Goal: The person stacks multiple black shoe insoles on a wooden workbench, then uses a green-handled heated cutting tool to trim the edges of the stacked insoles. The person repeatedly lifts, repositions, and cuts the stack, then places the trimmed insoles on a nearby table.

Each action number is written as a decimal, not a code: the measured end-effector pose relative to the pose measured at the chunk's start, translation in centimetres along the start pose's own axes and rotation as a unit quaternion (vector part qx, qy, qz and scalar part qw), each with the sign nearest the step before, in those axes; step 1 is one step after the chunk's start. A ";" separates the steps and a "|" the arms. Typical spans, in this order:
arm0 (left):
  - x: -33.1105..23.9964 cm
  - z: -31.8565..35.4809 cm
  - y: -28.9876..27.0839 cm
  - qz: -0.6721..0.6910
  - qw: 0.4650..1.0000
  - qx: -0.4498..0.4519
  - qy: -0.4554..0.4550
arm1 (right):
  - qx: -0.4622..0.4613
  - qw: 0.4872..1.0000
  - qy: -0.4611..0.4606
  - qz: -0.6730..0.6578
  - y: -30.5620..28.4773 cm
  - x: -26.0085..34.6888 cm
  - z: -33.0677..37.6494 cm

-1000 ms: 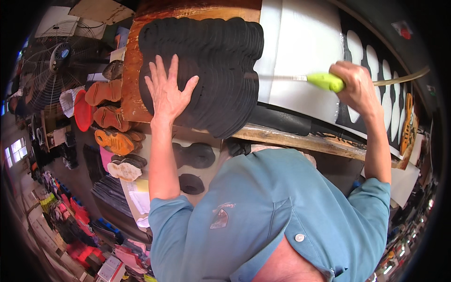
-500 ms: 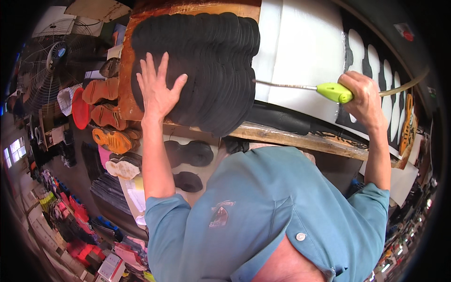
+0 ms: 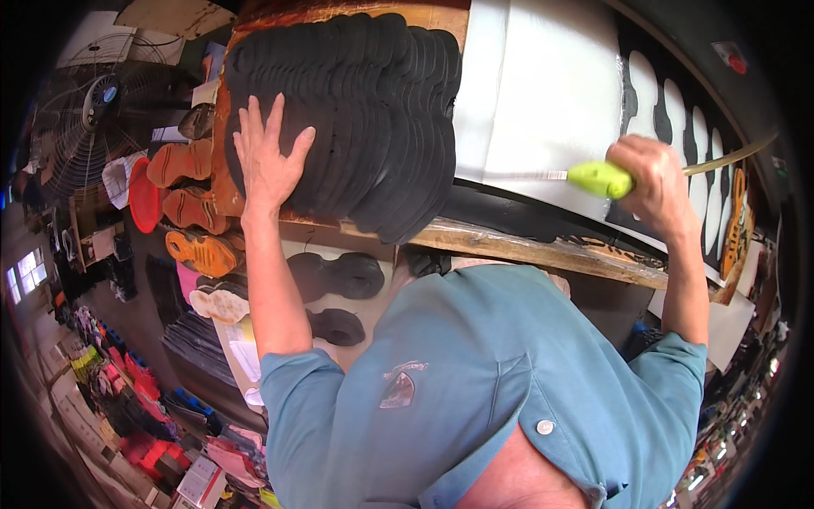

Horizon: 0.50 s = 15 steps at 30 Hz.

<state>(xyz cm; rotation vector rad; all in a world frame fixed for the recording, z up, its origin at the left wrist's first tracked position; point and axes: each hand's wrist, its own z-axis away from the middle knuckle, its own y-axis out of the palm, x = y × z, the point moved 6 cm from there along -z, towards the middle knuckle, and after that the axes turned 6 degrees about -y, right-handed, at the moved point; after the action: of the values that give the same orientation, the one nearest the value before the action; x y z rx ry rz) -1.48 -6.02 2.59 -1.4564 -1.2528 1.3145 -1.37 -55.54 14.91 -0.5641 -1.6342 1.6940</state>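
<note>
Resting wide-open left grip (image 3: 275,165) on likely bendy black soles (image 3: 365,140); holding green tool (image 3: 599,179) in curled right grip (image 3: 655,185). Pinch sole edges.

Overlapping black sole-shaped pieces (image 3: 365,140) lie left of a green-handled tool (image 3: 599,179).

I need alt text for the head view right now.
The person's left hand lies spread on overlapping black sole-shaped pieces; the right hand grips a lime-green tool above a white sheet. A caged fan is at far left.
</note>
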 end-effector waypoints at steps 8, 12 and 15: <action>0.5 -0.3 -0.2 -0.006 1.000 -0.007 -0.002 | -0.056 0.998 0.028 0.011 -1.0 -0.3 0.3; 0.5 -0.2 -0.6 0.019 1.000 -0.011 -0.007 | 0.002 0.998 0.018 -0.062 -0.2 0.1 0.0; 1.1 -0.5 -1.3 0.059 0.998 -0.021 0.004 | -0.055 0.998 0.010 0.008 -0.5 0.5 -1.2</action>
<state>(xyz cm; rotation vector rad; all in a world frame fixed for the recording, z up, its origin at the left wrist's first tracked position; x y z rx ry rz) -1.20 -4.61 3.70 -1.5849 -1.2103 1.3658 -0.74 -54.39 15.34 -0.6475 -1.7216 1.6119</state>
